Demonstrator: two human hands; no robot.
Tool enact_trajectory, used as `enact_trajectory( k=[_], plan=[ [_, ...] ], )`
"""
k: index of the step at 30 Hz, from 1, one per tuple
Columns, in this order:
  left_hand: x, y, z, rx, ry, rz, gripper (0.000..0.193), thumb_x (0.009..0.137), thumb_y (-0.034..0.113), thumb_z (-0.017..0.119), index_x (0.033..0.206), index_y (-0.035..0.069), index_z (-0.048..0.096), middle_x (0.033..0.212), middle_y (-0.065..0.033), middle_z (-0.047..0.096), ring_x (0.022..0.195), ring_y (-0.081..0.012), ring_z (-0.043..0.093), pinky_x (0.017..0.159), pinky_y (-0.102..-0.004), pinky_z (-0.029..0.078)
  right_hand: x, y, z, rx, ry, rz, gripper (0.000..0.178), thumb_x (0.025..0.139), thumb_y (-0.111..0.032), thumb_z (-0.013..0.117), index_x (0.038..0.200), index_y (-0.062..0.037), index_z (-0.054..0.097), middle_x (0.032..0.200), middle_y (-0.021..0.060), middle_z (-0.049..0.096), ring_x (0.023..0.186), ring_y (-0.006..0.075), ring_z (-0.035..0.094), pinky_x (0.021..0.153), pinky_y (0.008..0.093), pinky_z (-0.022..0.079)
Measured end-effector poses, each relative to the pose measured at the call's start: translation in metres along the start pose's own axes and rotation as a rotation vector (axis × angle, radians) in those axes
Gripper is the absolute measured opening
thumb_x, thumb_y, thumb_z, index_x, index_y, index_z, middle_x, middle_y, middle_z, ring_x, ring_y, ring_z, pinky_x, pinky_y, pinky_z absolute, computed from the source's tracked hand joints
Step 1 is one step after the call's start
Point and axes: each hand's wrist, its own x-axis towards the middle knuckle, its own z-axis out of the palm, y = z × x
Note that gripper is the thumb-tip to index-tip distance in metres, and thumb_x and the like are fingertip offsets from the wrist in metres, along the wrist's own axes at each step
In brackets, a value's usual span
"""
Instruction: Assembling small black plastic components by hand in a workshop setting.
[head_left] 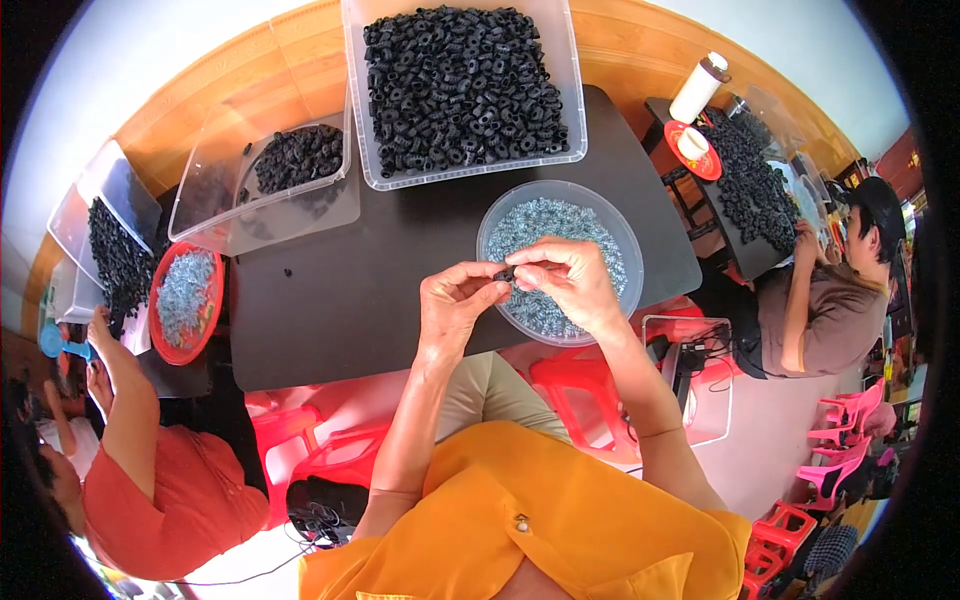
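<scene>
Both my hands meet over the near left rim of a round clear tub (632, 262) full of small silvery springs (545, 215). Between the thumb and fingers of my left hand (458, 305) is a small black plastic part (503, 274). My right hand (568, 285) pinches at the same part from the other side; whether a spring is in its fingertips is too small to tell. Behind the tub stands a large clear bin (372, 176) heaped with black hollow plastic parts (465, 85).
A clear bin (290, 228) lies tilted at the left with fewer black parts. One loose black piece (288, 272) lies on the dark table (330, 320). People in red (180, 500) and brown (820, 320) sit at side tables. Red stools (585, 400) stand below the table edge.
</scene>
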Motion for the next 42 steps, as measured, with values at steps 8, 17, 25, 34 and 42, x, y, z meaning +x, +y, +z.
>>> enact_trajectory(
  k=[8, 17, 25, 34, 42],
  plan=[
    [-0.002, 0.0, -0.001, 0.117, 0.005, 0.042, 0.019, 0.075, -0.01, 0.063, 0.093, -0.004, 0.063, 0.084, -0.007, 0.063, 0.075, -0.0132, 0.062, 0.07, -0.0237, 0.053, -0.002, -0.006, 0.01, -0.27, 0.065, -0.085, 0.015, 0.076, 0.005, 0.062, 0.088, -0.0013, 0.066, 0.077, 0.0081, 0.063, 0.069, 0.0117, 0.062, 0.058, 0.0235, 0.051],
    [-0.003, 0.001, -0.001, 0.093, -0.035, 0.086, 0.02, 0.075, -0.01, 0.063, 0.094, -0.003, 0.064, 0.086, -0.0062, 0.059, 0.076, -0.0123, 0.06, 0.07, -0.0225, 0.052, -0.003, 0.002, 0.006, -0.014, 0.057, 0.032, 0.014, 0.075, 0.006, 0.063, 0.087, -0.0004, 0.066, 0.077, 0.0085, 0.063, 0.068, 0.012, 0.062, 0.059, 0.0232, 0.052],
    [-0.002, -0.003, 0.001, 0.115, 0.003, 0.082, 0.018, 0.075, -0.01, 0.063, 0.092, -0.003, 0.064, 0.084, -0.0054, 0.06, 0.073, -0.0108, 0.059, 0.067, -0.0214, 0.051, -0.008, -0.003, 0.016, -0.469, 0.137, -0.257, 0.015, 0.075, 0.008, 0.061, 0.088, 0.0011, 0.064, 0.078, 0.0099, 0.061, 0.07, 0.0163, 0.063, 0.057, 0.0253, 0.051],
    [-0.001, -0.011, 0.006, 0.224, 0.041, 0.065, 0.013, 0.075, -0.01, 0.061, 0.088, -0.005, 0.064, 0.078, -0.0055, 0.061, 0.068, -0.0103, 0.06, 0.062, -0.0224, 0.05, -0.007, -0.001, 0.015, -0.655, 0.095, -0.322, 0.008, 0.073, 0.005, 0.057, 0.078, -0.0011, 0.053, 0.074, 0.0132, 0.055, 0.065, 0.0341, 0.057, 0.054, 0.0403, 0.045],
    [0.009, -0.018, 0.02, 0.403, 0.14, 0.121, 0.014, 0.074, -0.001, 0.064, 0.086, -0.006, 0.063, 0.071, -0.0091, 0.065, 0.064, -0.0108, 0.062, 0.06, -0.0241, 0.049, -0.011, 0.004, 0.013, -0.794, 0.116, -0.331, 0.018, 0.07, 0.005, 0.056, 0.087, -0.0009, 0.053, 0.081, 0.0138, 0.052, 0.073, 0.0341, 0.055, 0.058, 0.0405, 0.046]
  ],
)
